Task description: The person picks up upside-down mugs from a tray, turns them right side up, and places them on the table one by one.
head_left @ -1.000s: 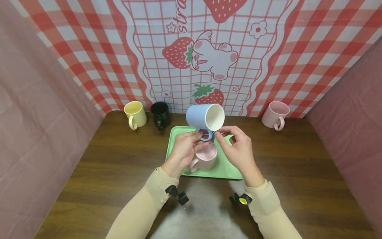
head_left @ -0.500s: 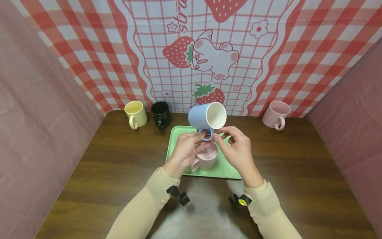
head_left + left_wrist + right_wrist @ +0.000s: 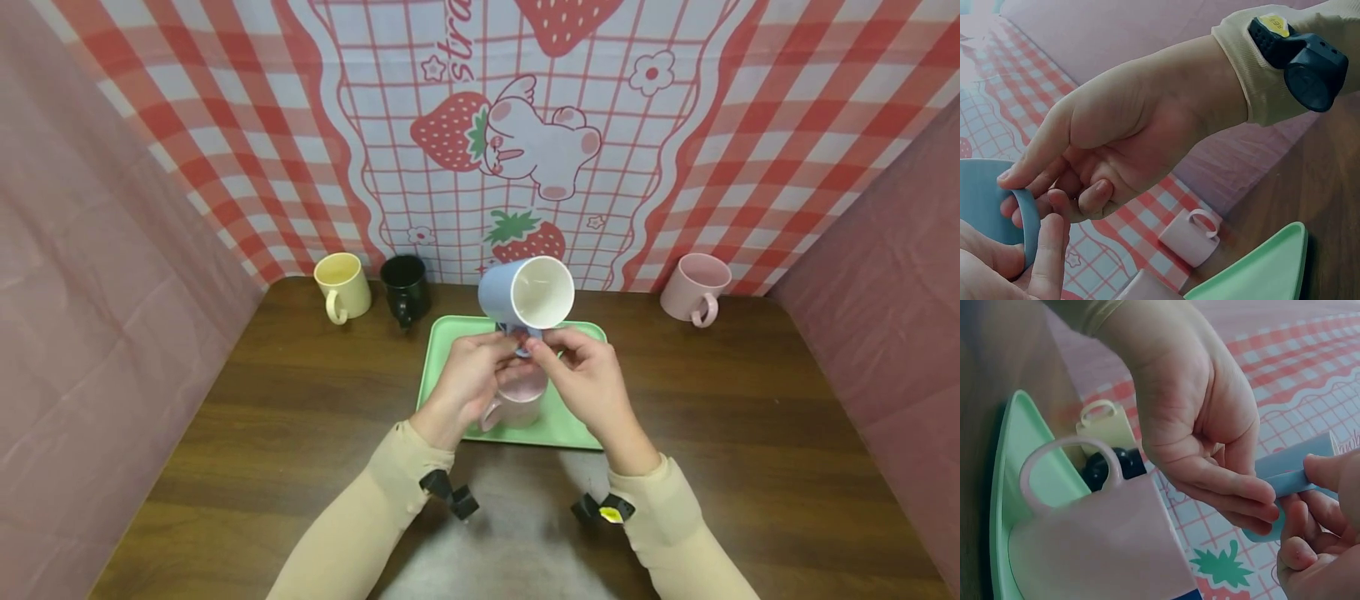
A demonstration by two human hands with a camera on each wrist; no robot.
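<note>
A light blue mug (image 3: 501, 293) with a white inside is held up above the green tray (image 3: 444, 340), tilted on its side with its mouth facing me. My left hand (image 3: 468, 379) pinches the mug's handle from the left. From the other side, my right hand (image 3: 592, 379) pinches the same handle between thumb and fingers, as the left wrist view shows on the handle (image 3: 1030, 228). Below the hands, a pale pink mug (image 3: 519, 412) stands upright on the tray, its handle to the left and its rim partly hidden by my left fingers.
At the back left of the wooden table (image 3: 300, 433) stand a yellow mug (image 3: 345, 292) and a black mug (image 3: 405, 292). Another pink mug (image 3: 693, 292) stands at the back right. A checked strawberry cloth (image 3: 555, 125) hangs behind, with pink curtains on both sides.
My right hand has moved inward to the left, further onto the handle. The blue mug has shifted slightly right, and its mouth has turned more toward me.
</note>
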